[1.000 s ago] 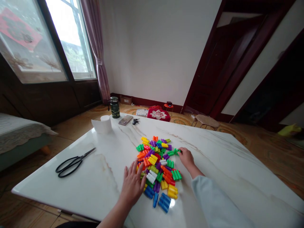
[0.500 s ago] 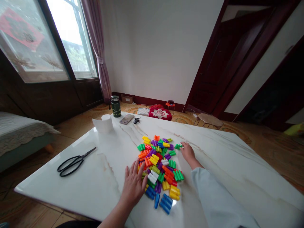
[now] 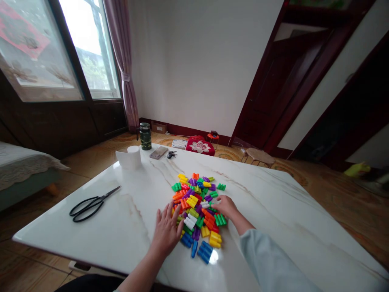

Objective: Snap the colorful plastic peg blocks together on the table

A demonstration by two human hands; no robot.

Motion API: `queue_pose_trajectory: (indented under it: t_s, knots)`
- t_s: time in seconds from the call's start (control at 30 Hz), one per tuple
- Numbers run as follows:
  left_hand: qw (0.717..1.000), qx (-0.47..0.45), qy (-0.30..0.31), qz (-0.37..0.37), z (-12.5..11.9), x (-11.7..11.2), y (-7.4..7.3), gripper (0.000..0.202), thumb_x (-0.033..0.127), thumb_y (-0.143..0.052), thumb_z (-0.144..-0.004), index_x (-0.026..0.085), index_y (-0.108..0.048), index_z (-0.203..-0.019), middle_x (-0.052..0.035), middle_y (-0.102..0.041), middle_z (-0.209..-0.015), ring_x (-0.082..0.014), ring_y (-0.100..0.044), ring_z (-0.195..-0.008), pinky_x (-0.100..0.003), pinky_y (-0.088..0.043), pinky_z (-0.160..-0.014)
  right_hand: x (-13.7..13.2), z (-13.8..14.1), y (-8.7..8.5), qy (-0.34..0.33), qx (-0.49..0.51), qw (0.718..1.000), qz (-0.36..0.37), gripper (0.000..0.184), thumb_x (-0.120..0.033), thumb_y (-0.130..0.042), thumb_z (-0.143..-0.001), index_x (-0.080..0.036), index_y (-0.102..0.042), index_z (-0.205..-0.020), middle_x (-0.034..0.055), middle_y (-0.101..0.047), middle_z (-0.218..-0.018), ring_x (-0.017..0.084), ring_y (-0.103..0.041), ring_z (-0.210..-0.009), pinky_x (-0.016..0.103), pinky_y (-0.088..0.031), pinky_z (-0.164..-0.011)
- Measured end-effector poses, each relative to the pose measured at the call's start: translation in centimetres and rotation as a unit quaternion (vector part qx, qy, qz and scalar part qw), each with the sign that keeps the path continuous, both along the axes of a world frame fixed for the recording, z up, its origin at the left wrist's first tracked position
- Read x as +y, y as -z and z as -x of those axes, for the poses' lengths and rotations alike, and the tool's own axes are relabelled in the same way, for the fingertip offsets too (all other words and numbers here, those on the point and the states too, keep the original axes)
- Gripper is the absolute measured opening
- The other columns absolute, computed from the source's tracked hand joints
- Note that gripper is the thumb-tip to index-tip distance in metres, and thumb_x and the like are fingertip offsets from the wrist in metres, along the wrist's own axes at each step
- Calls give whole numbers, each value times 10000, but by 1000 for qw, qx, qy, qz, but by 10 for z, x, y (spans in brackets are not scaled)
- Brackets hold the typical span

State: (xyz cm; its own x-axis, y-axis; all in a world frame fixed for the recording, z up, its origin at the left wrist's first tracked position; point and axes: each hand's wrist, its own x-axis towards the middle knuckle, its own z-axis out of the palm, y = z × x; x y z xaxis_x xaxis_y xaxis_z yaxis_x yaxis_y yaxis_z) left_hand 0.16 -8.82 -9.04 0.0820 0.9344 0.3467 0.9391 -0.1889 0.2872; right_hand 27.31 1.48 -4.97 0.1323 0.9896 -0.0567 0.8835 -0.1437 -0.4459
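Let go of a green block (image 3: pixel 221 187), then drew back to the pile of coloured blocks (image 3: pixel 192 201).

Head view: left the green block just apart from the pile on the desk (image 3: pixel 264 194), seemingly freed for another; brought the right hand (image 3: pixel 226 206) to a green piece (image 3: pixel 211 209) at the near right edge, cannot tell if gripped or merely touched; kept the left hand (image 3: pixel 166 228) spread, unclosed, along the left edge.
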Motion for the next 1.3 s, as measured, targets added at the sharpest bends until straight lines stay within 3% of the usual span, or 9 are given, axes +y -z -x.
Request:
queue_pose_trajectory:
  t_s: [0.13,0.3,0.5,0.73,0.93,1.1,1.3]
  knots:
    - [1000,-3,0,-5,0,0,0,504,373,-430,-952,242,-467,-1437,-135,-382,-1541,-314,-389,-1391,-600,-269,-1130,2,4,6,18,20,1000,4,356,-298,-809,-555,-198,-687,-874,51,-717,-917,228,-676,-892,278,-478,-702]
    - [1000,-2,0,-5,-1,0,0,503,382,-425,-953,234,-476,-1431,-144,-388,-1535,-320,-391,-1389,-604,-269,-1127,3,6,13,18,83,996,31,208,-244,-781,-547,-206,-673,-720,-15,-681,-679,189,-672,-704,253,-474,-599]
    - [1000,-3,-1,-4,-1,0,0,500,383,-436,-946,241,-487,-1423,-139,-407,-1525,-315,-400,-1379,-594,-271,-1126,3,10,15,11,172,984,48,107,-172,-739,-544,-190,-641,-584,-25,-634,-527,179,-636,-550,253,-470,-499]
    - [1000,-3,-3,4,-2,0,-3,496,387,-428,-949,228,-499,-1414,-145,-419,-1515,-318,-400,-1378,-596,-264,-1130,-7,4,23,16,194,979,-54,90,-235,-696,-634,-204,-681,-717,-15,-681,-621,183,-655,-615,268,-508,-573]
    - [1000,8,-1,3,-1,0,-1,497,398,-406,-959,222,-492,-1417,-152,-415,-1516,-316,-395,-1384,-598,-267,-1128,-12,-33,22,52,154,971,-175,272,-282,-512,-795,-173,-682,-978,84,-714,-960,205,-652,-816,313,-513,-785]
    - [1000,9,-1,-10,0,1,2,491,397,-409,-959,239,-489,-1416,-139,-416,-1518,-309,-394,-1384,-590,-271,-1128,-4,-75,22,76,90,969,-216,263,-200,-469,-770,-178,-689,-911,94,-660,-944,214,-618,-821,335,-483,-827]
    - [1000,12,3,-5,1,0,3,503,401,-408,-960,248,-466,-1436,-139,-395,-1531,-307,-382,-1393,-594,-267,-1131,30,-91,23,81,53,968,-230,272,-147,-469,-760,-170,-696,-908,89,-647,-946,203,-600,-809,328,-471,-836]
